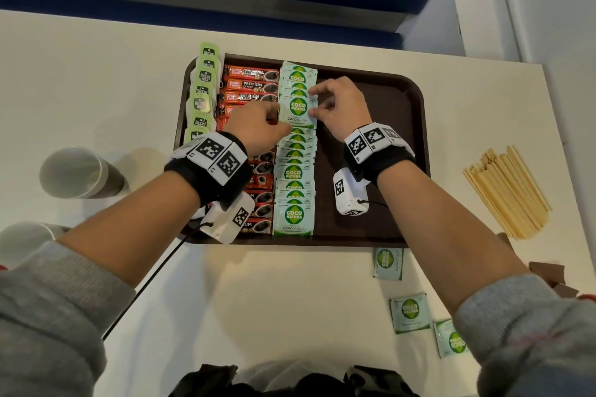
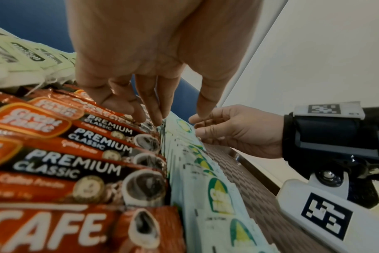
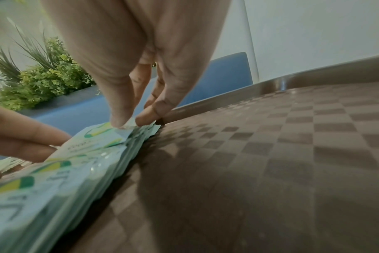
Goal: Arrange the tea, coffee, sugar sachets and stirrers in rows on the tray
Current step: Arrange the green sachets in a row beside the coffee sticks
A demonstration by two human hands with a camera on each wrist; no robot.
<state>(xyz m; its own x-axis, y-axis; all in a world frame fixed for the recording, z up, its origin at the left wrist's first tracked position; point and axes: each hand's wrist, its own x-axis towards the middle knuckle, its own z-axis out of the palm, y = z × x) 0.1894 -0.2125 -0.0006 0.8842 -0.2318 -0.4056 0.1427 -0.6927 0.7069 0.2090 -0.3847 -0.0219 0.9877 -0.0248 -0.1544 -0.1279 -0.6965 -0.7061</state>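
A brown tray (image 1: 371,106) holds three rows: green tea bags (image 1: 204,87) at the left, orange coffee sachets (image 1: 251,85), then pale green sugar sachets (image 1: 293,190). One sugar sachet (image 1: 298,109) lies on top of its row toward the far end. My left hand (image 1: 281,119) touches this sachet's left edge with nearly straight fingers (image 2: 158,119), the thumb apart. My right hand (image 1: 311,102) pinches its right edge between thumb and forefinger (image 3: 145,119). The tray's right half (image 3: 270,154) is bare. Wooden stirrers (image 1: 506,190) lie in a heap on the table right of the tray.
Three loose sugar sachets (image 1: 409,316) lie on the table near the tray's front right corner. A paper cup (image 1: 77,172) stands left of the tray, with another cup (image 1: 22,238) nearer me. Brown packets (image 1: 548,271) lie at the right edge.
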